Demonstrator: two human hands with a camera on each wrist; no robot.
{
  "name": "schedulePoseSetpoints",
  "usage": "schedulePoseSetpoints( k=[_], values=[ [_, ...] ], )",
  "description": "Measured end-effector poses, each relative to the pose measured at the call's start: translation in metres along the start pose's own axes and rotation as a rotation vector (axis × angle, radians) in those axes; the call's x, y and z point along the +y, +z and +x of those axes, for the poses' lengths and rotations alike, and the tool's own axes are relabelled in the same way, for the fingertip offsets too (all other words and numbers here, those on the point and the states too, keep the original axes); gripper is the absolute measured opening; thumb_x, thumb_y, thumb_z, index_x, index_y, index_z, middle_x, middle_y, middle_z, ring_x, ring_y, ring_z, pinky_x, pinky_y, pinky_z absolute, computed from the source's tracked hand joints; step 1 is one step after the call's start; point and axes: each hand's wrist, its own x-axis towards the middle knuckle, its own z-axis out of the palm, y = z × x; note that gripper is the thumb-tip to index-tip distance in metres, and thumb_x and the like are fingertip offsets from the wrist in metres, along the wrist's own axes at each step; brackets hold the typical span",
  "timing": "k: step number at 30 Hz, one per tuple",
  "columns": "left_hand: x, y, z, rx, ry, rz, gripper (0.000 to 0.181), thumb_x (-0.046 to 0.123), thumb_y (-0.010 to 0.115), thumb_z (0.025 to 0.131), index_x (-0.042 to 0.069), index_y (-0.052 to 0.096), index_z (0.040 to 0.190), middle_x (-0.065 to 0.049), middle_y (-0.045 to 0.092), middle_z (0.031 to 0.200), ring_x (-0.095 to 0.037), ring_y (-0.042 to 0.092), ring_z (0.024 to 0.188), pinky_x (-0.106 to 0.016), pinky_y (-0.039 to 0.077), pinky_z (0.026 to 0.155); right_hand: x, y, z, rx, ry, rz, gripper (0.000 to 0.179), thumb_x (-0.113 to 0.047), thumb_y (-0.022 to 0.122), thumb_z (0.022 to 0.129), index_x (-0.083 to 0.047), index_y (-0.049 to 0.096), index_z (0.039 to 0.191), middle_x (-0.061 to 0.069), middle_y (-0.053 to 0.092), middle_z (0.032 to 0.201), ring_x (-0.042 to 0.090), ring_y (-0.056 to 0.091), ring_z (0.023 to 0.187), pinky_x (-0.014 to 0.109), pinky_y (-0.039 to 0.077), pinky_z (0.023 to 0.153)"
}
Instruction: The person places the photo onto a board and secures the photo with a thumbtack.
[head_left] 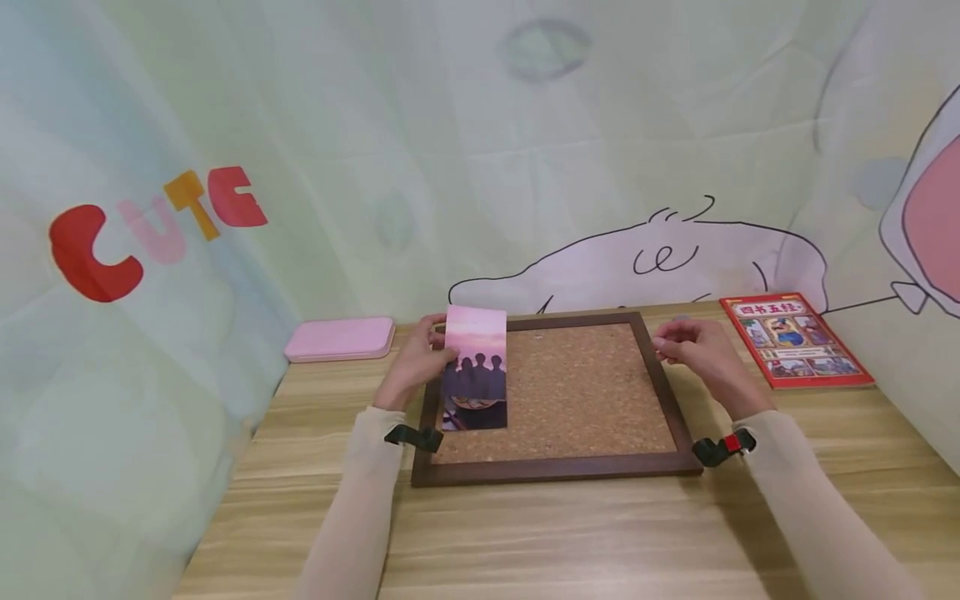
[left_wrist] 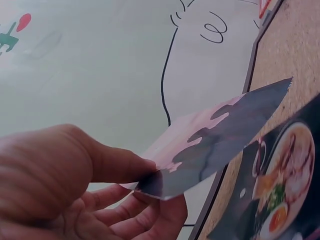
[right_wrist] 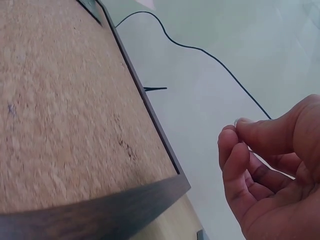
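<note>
My left hand (head_left: 420, 360) pinches a photo print (head_left: 476, 350) of dark silhouettes against a pink sky, thumb on its face and fingers behind. In the left wrist view this print (left_wrist: 215, 142) is bent and tilted above the board. Partly covered by it, a second photo (head_left: 480, 418) of a noodle bowl lies on the left part of the framed cork board (head_left: 592, 400). My right hand (head_left: 697, 350) is raised beside the frame's right edge. Its thumb and forefinger pinch a tiny pale, shiny piece (right_wrist: 236, 121), mostly hidden by the fingertips.
A pink case (head_left: 341, 340) lies at the table's back left. At the back right is a red picture book (head_left: 795, 342). Near the top of the cork sits a small clear speck (head_left: 538, 337). A printed curtain (head_left: 360, 167) hangs behind the wood-grain table (head_left: 570, 533).
</note>
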Motion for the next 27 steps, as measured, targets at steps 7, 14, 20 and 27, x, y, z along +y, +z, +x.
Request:
schedulePoseSetpoints(
  k=[7,14,20,27],
  values=[
    [0.013,0.022,0.006,0.001,0.014,-0.046,0.069,0.001,0.064,0.095,0.0,0.039,0.159,-0.026,0.068,0.118,-0.022,0.067,0.087,-0.026,0.051,0.07,-0.005,0.004,0.001,-0.022,0.002,0.003,0.03,-0.02,0.067,0.106,0.002,0.065,0.126,-0.006,0.068,0.096,0.01,0.066,0.091,0.026,0.059,0.087],
    [0.023,0.048,0.011,-0.032,-0.028,-0.057,0.071,0.001,0.066,0.096,0.006,0.04,0.162,-0.025,0.068,0.12,-0.023,0.068,0.088,-0.03,0.057,0.071,-0.011,0.013,0.006,-0.052,0.015,0.001,0.034,-0.019,0.068,0.106,0.001,0.065,0.133,0.002,0.071,0.108,0.014,0.07,0.096,0.025,0.059,0.088],
    [0.031,0.066,0.013,-0.092,-0.029,-0.089,0.077,0.0,0.068,0.096,0.017,0.037,0.165,-0.026,0.067,0.127,-0.025,0.07,0.089,-0.03,0.058,0.07,-0.017,0.019,0.01,-0.068,0.036,-0.023,0.038,-0.022,0.069,0.106,0.0,0.067,0.137,0.011,0.074,0.12,0.019,0.07,0.102,0.029,0.059,0.093],
    [0.036,0.079,0.013,-0.165,-0.018,-0.171,0.078,-0.003,0.065,0.099,0.025,0.035,0.164,-0.026,0.07,0.131,-0.023,0.072,0.087,-0.032,0.061,0.07,-0.025,0.024,0.013,-0.08,0.05,-0.021,0.032,-0.022,0.069,0.105,-0.002,0.068,0.129,0.013,0.073,0.118,0.018,0.069,0.1,0.031,0.058,0.093]
  ],
)
